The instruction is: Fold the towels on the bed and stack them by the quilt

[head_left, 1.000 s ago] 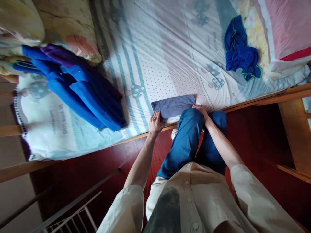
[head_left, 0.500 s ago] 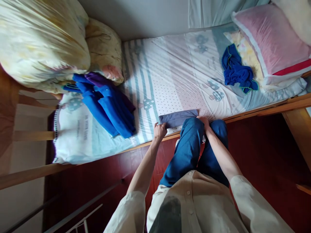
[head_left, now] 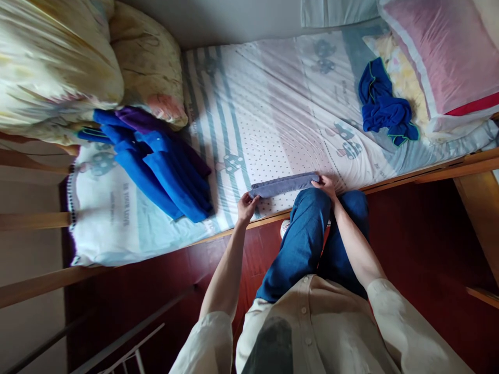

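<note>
A grey-purple cloth (head_left: 284, 185), folded into a narrow strip, lies near the front edge of the bed (head_left: 273, 124). My left hand (head_left: 247, 206) pinches its left end, thumb on top. At the right end my right hand (head_left: 326, 186) grips the corner between thumb and fingers, just above my knee. What kind of cloth it is I cannot tell. To the left, blue folded garments (head_left: 167, 171) rest on the sheet beside a purple one (head_left: 142, 119). A crumpled blue cloth with green edging (head_left: 385, 106) lies at the right.
Large yellowish bundles (head_left: 50, 57) fill the bed's left end. A pink pillow (head_left: 440, 57) with a white border sits at the right end. The wooden bed rail (head_left: 413, 179) runs along the front above a dark red floor (head_left: 409, 234).
The grey-purple cloth has gone from a wider flat strip to a narrower one, its near edge folded up away from me. Both hands still hold its ends. The view has shifted slightly.
</note>
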The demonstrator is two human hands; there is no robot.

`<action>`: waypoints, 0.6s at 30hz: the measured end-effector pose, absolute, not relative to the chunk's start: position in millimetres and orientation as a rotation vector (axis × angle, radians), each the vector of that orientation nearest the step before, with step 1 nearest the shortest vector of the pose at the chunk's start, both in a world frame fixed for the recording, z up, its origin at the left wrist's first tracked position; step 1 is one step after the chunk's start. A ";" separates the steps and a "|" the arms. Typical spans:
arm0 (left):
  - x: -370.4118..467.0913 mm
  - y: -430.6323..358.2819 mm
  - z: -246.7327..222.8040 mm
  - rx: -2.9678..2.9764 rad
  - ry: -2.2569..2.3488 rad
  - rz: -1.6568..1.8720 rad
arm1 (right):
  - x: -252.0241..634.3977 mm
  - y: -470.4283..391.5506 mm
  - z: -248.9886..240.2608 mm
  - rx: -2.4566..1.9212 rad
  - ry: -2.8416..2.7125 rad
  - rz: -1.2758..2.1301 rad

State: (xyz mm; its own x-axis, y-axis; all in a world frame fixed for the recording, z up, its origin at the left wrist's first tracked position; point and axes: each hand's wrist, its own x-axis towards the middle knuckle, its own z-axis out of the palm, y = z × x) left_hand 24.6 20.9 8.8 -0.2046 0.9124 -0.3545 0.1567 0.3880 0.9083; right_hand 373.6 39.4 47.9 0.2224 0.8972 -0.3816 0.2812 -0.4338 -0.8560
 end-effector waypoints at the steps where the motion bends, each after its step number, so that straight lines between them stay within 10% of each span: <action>1: 25.4 21.6 8.6 0.980 1.634 0.938 | 372.2 40.9 47.5 -1.872 -1.097 1.198; 18: 15.5 51.7 5.3 1.201 2.038 0.440 | 374.6 50.3 25.2 -2.183 -1.369 1.021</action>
